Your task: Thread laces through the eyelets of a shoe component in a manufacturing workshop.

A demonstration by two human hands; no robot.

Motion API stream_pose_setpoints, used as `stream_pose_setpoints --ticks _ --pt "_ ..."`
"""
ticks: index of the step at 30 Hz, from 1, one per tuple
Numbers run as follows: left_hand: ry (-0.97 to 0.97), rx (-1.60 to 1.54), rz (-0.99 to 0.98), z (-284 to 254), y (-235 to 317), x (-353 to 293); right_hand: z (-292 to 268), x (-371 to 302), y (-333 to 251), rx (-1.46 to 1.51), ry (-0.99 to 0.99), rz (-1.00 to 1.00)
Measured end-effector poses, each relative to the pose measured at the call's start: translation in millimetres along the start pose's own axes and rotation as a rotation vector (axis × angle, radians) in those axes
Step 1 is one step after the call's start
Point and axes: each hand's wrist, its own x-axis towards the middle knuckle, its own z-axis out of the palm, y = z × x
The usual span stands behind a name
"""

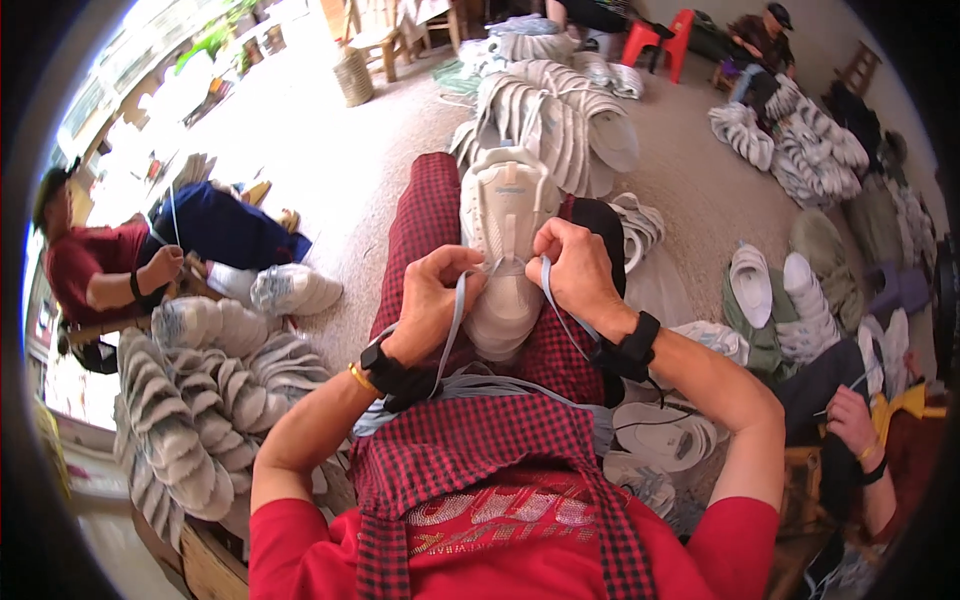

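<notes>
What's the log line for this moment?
left hand: pinching grey lace | right hand: pinching second strand | white shoe: between legs

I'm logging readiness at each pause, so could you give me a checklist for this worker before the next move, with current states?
1. Left fingers gripping a grey lace strand: ok.
2. Right fingers gripping the other grey strand: ok.
3. White sneaker upper between the legs, toe toward the wearer: ok.
4. Spare grey laces within reach: ok, across the lap.
5. Lace fully through the eyelets: cannot tell, too small.
</notes>
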Motion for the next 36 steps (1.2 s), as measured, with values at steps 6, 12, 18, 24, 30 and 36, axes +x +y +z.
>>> stream_pose_setpoints --ticks 6,12,18,24,30,36 --pt "0.048 0.043 0.007 -8.1 -0.1 6.6 1.3 4.0 5.6 0.030 -0.039 -0.008" --pt "0.001 0.042 -0.044 -11.0 7.2 8.0 0.8 3.2 6.1 0.025 -0.070 0.035" --pt "0.028 0.164 -0.030 -6.8 10.9 18.5 1.1 3.8 7.7 0.035 -0.062 0.052" --pt "0.097 0.350 0.202 7.9 6.6 27.8 -3.3 5.8 9.1 0.063 -0.057 0.012" --pt "-0.151 0.832 0.669 -2.4 23.1 25.0 -28.7 18.3 -0.3 -0.307 -0.155 -0.613" --pt "-0.419 1.023 0.701 -15.1 34.8 44.2 -29.6 36.3 -6.4 -0.762 -0.244 -1.001"
